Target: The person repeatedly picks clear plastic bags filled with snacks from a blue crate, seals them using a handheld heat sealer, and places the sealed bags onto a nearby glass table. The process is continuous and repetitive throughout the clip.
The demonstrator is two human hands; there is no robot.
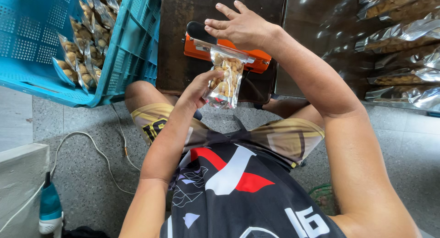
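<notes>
The person sits low on the speckled floor (389,146), knees under a dark tabletop (183,18). On it stands an orange sealer (220,52) with a black handle. The right hand (240,27) lies flat on the sealer's arm, fingers spread, pressing it down on the top edge of a clear pouch (225,82). The pouch hangs from the sealer over the tabletop's near edge, filled with pale brown nuts. The left hand (199,89) holds the pouch from the side, thumb and fingers pinched narrowly on its lower left.

To the left a blue crate (133,50) with perforated walls stands tilted, and clear pouches of the same brown nuts (80,50) lie stacked inside, upright on edge. To the right, on a second dark surface, a heap of clear pouches (398,45) lies flat and overlapping, shiny with glare.

A white cable (87,141) loops over the floor on the left, near a teal and white tool (49,210) leaning by a pale ledge.
</notes>
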